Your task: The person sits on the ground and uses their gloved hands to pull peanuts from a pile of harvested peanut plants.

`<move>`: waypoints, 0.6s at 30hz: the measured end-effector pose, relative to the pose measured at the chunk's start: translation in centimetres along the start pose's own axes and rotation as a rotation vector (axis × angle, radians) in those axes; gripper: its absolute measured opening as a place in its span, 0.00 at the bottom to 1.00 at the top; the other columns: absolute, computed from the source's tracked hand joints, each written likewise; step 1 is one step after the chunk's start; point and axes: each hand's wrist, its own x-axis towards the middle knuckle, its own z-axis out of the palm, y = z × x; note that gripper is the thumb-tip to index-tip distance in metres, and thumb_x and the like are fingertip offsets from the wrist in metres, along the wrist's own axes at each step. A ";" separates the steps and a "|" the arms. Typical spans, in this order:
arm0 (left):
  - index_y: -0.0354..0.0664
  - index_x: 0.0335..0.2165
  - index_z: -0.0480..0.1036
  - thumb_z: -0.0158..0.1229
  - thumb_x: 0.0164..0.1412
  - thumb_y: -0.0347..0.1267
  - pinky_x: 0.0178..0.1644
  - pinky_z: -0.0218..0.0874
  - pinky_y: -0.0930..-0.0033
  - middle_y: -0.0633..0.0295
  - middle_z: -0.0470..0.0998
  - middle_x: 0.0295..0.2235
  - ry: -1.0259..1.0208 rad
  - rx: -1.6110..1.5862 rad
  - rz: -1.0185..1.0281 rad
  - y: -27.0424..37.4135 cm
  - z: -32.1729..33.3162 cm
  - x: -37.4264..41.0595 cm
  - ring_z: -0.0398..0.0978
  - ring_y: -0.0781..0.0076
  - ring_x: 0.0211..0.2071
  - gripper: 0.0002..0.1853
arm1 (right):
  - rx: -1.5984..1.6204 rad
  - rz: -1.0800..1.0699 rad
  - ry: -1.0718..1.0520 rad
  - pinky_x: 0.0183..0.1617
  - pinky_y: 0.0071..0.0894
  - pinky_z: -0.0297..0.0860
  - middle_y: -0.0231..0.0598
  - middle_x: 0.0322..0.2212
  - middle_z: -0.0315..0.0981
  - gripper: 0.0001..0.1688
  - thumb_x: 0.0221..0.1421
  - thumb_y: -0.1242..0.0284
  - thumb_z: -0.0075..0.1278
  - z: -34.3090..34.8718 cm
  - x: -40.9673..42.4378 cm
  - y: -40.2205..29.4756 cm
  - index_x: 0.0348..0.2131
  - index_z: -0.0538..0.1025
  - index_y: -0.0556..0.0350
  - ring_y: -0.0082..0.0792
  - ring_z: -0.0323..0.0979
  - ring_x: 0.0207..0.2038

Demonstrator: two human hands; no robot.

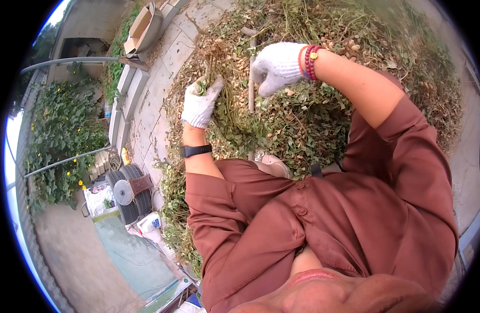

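My left hand, in a white knit glove, grips a bunch of peanut plants. Their roots point away from me, and the leafy stems hang down over the heap. My right hand, gloved the same way, is curled above the heap. Its fingertips overlap a wooden stick in the picture; whether they touch it or hold anything cannot be seen. Loose peanut pods lie around the stick among dry leaves. More leafy plants lie below my right hand.
Piled peanut plants spread to the right and far side. A shoe shows at the heap's near edge. Paving runs along the left, with tyres, a white jug and a container holding cardboard beyond. Flowering vines climb farther left.
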 end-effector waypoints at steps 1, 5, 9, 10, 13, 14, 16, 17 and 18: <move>0.33 0.43 0.77 0.62 0.60 0.24 0.46 0.68 0.76 0.64 0.81 0.37 -0.068 -0.004 -0.012 0.0 -0.5 -0.4 0.76 0.80 0.38 0.12 | -0.079 0.107 -0.021 0.31 0.34 0.72 0.38 0.23 0.78 0.16 0.51 0.62 0.55 -0.9 -0.2 0.5 0.32 0.83 0.54 0.36 0.74 0.22; 0.31 0.43 0.77 0.61 0.59 0.23 0.46 0.69 0.75 0.62 0.82 0.38 -0.154 0.059 -0.068 0.1 -1.7 -1.2 0.77 0.78 0.39 0.12 | 0.341 0.004 0.457 0.30 0.33 0.72 0.34 0.26 0.80 0.12 0.55 0.68 0.52 -1.4 0.2 2.4 0.39 0.81 0.52 0.27 0.73 0.22; 0.31 0.43 0.76 0.60 0.59 0.22 0.46 0.69 0.75 0.61 0.82 0.38 -0.236 0.181 -0.089 0.8 -1.0 -1.2 0.77 0.78 0.39 0.13 | 0.399 -0.427 0.694 0.44 0.28 0.73 0.35 0.42 0.79 0.23 0.57 0.72 0.52 0.2 1.7 2.9 0.53 0.75 0.47 0.23 0.74 0.37; 0.31 0.43 0.76 0.60 0.59 0.22 0.46 0.69 0.75 0.62 0.82 0.38 -0.243 0.100 -0.110 0.6 -0.8 -1.2 0.77 0.79 0.39 0.12 | 0.407 -0.341 0.593 0.48 0.29 0.71 0.33 0.46 0.78 0.24 0.57 0.73 0.52 0.2 1.1 2.5 0.53 0.75 0.46 0.23 0.74 0.41; 0.31 0.44 0.76 0.60 0.60 0.22 0.46 0.69 0.75 0.62 0.82 0.38 -0.263 0.096 -0.122 1.1 -0.3 -1.5 0.77 0.78 0.39 0.12 | 0.254 -0.152 0.407 0.47 0.30 0.72 0.40 0.44 0.78 0.21 0.55 0.74 0.52 -1.2 0.0 0.7 0.50 0.76 0.51 0.31 0.77 0.43; 0.32 0.44 0.76 0.60 0.60 0.22 0.45 0.69 0.76 0.64 0.82 0.37 -0.267 0.080 -0.114 0.9 -0.2 -1.4 0.76 0.80 0.37 0.12 | 0.175 -0.159 0.457 0.47 0.32 0.72 0.42 0.42 0.78 0.20 0.55 0.74 0.52 -1.1 0.1 0.8 0.48 0.77 0.53 0.33 0.77 0.42; 0.30 0.45 0.74 0.59 0.60 0.21 0.48 0.69 0.73 0.58 0.81 0.39 -0.282 0.178 -0.133 1.1 0.2 -0.8 0.78 0.74 0.41 0.14 | 0.014 -0.165 0.563 0.46 0.34 0.73 0.44 0.39 0.77 0.17 0.54 0.74 0.52 -0.8 0.2 1.4 0.45 0.77 0.55 0.39 0.78 0.42; 0.29 0.45 0.73 0.59 0.60 0.21 0.50 0.70 0.72 0.56 0.81 0.41 -0.289 0.226 -0.143 1.2 0.5 -0.5 0.78 0.71 0.43 0.14 | -0.093 -0.157 0.625 0.45 0.36 0.73 0.45 0.38 0.76 0.15 0.53 0.74 0.52 -0.5 0.1 1.6 0.43 0.76 0.56 0.41 0.78 0.41; 0.31 0.43 0.76 0.60 0.60 0.23 0.45 0.69 0.75 0.61 0.81 0.38 -0.278 0.185 -0.108 1.0 0.7 -0.4 0.77 0.77 0.38 0.11 | -0.198 -0.154 0.683 0.44 0.37 0.73 0.45 0.36 0.75 0.14 0.53 0.74 0.53 -0.2 -0.1 1.5 0.41 0.76 0.56 0.42 0.77 0.39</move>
